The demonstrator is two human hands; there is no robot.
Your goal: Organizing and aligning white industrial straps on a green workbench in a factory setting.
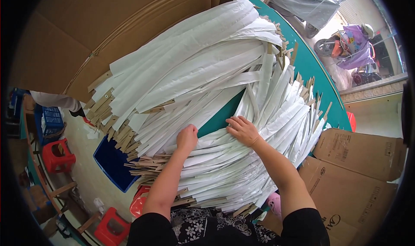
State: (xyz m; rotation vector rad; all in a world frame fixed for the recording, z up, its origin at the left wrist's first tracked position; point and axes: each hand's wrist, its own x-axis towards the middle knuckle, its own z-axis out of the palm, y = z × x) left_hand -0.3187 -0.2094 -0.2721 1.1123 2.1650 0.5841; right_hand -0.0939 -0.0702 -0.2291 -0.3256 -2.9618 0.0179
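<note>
Long white strips (186, 51) with flat brown ends lie heaped in a large fanned pile on a green table (225, 112). A second bundle of white strips (242, 172) curves across the table close to my body. My left hand (187, 138) is closed with curled fingers at the edge where the two heaps meet; what is in its fingers is hidden. To its right, my right hand (243, 130) rests palm down on the near bundle, fingers stretched out. A wedge of green tabletop shows between the hands. Several brown ends (103, 107) have small holes.
A tall cardboard sheet (142, 25) stands behind the pile at the left. Cardboard boxes (346, 189) are at the lower right. A blue bin (114, 164) and red stools (59, 156) stand left of the table. Beyond the opening at upper right is a scooter (341, 47).
</note>
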